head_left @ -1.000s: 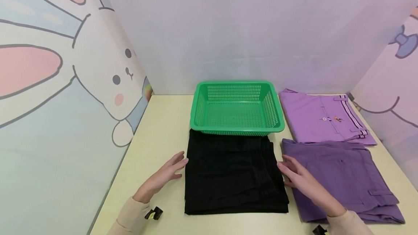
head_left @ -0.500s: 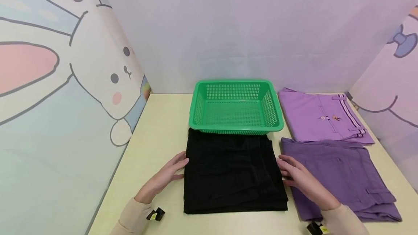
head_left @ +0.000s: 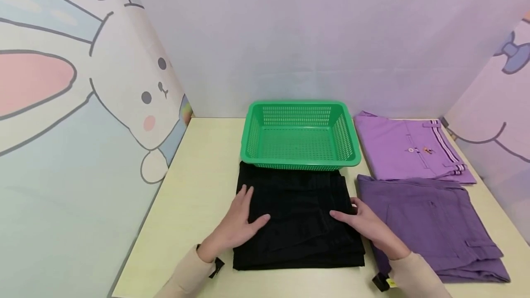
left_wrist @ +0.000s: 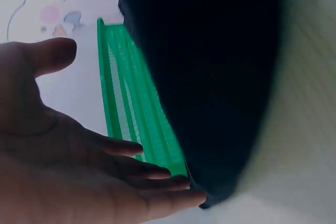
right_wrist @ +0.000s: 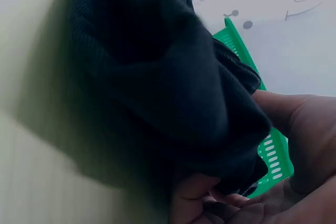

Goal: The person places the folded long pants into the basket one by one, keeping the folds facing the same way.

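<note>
Black folded trousers [head_left: 298, 224] lie flat on the table in the middle of the head view, their far edge running up to the basket. My left hand [head_left: 238, 226] is spread over their left side, thumb pointing inward; in the left wrist view its fingers [left_wrist: 157, 203] are straight beside the dark cloth. At the right edge, my right hand [head_left: 368, 226] grips the trousers, thumb on top. The right wrist view shows its fingers [right_wrist: 191, 195] curled under the bunched edge of the cloth.
Behind the trousers stands a green plastic basket [head_left: 248, 155] with nothing in it. Dark purple folded trousers [head_left: 430, 229] lie to the right, and lighter purple folded trousers [head_left: 397, 146] lie beyond them. Printed walls border the pale table [head_left: 207, 160] at the back and sides.
My left hand has moved right from beside the trousers to over their left part. My right hand has shifted slightly left, bringing its thumb on top and gripping the right edge.
</note>
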Available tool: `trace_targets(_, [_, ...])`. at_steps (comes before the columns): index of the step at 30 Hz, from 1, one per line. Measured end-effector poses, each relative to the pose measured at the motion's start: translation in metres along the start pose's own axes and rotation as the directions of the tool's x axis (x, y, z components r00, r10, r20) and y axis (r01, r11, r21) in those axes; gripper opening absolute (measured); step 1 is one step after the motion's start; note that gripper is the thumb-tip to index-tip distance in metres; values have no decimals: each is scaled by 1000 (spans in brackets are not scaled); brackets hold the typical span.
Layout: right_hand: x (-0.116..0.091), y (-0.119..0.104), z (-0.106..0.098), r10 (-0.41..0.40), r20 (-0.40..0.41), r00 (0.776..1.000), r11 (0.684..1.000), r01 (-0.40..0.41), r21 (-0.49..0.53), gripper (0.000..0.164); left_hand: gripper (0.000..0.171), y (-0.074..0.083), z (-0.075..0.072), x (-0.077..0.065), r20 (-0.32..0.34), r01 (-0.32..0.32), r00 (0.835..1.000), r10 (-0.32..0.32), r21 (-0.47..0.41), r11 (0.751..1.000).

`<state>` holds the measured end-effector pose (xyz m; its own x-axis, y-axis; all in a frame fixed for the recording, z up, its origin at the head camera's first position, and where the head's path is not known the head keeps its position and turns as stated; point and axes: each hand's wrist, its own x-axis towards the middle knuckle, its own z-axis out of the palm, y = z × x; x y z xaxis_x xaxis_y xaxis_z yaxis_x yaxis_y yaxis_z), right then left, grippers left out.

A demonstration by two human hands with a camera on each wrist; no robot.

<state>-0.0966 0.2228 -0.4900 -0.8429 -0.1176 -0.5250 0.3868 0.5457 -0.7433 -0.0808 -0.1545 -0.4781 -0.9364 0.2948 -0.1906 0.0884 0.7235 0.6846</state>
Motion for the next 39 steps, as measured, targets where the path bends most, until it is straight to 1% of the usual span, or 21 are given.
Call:
trace_targets(2, [-1, -2, 1, -6, -6, 1000, 1000, 5, -9, 116, 97, 8, 8, 5, 9, -36, 999, 36, 62, 997])
trace_targets(4, [-1, -4, 2, -13, -15, 1000, 1000, 13, -11, 115, 95, 17, 17, 10, 34, -68, 997, 64, 120, 990])
trace_targets(7, [-3, -6, 2, -23, -26, 999, 1000, 23, -14, 113, 94, 31, 31, 16, 78, -118, 991, 105, 202, 972])
trace_targets(10, [-5, -9, 3, -36, -41, 999, 999, 35, -16, 109, 92, 45, 42, 20, 131, -181, 980, 151, 268, 946])
trace_targets(13, [-8, -15, 4, -54, -51, 997, 998, 54, -13, 103, 91, 54, 49, 19, 185, -258, 961, 207, 317, 913])
trace_targets(15, [-10, -20, 6, -68, -57, 996, 998, 67, -13, 101, 90, 60, 50, 17, 231, -304, 943, 237, 321, 897])
trace_targets(17, [-12, -25, 8, -78, -60, 995, 997, 78, -11, 99, 90, 67, 48, 13, 273, -335, 927, 255, 301, 893])
trace_targets(18, [-13, -28, 10, -81, -60, 995, 997, 81, -10, 99, 90, 70, 46, 11, 286, -343, 922, 261, 289, 894])
trace_targets(20, [-16, -32, 12, -83, -56, 995, 997, 83, -5, 100, 91, 77, 46, 8, 294, -342, 919, 263, 260, 903])
trace_targets(22, [-19, -35, 15, -79, -49, 996, 997, 79, 8, 101, 92, 83, 50, 7, 285, -332, 922, 261, 234, 914])
trace_targets(25, [-22, -38, 19, -76, -33, 997, 996, 77, 42, 104, 95, 87, 63, 9, 269, -309, 929, 252, 196, 931])
trace_targets(27, [-24, -39, 21, -76, -30, 997, 995, 78, 62, 106, 96, 86, 72, 11, 268, -296, 932, 243, 180, 938])
trace_targets(29, [-24, -40, 23, -78, -28, 997, 994, 80, 80, 107, 96, 83, 79, 12, 270, -290, 933, 238, 174, 941])
trace_targets(32, [-25, -40, 23, -78, -33, 996, 992, 81, 94, 106, 96, 76, 84, 14, 278, -271, 936, 216, 176, 946])
trace_targets(36, [-29, -40, 21, -82, -28, 996, 990, 85, 109, 105, 98, 62, 82, 15, 283, -193, 950, 135, 186, 963])
trace_targets(39, [-34, -42, 19, -86, -25, 996, 989, 88, 118, 105, 96, 49, 77, 15, 257, -138, 963, 84, 201, 970])
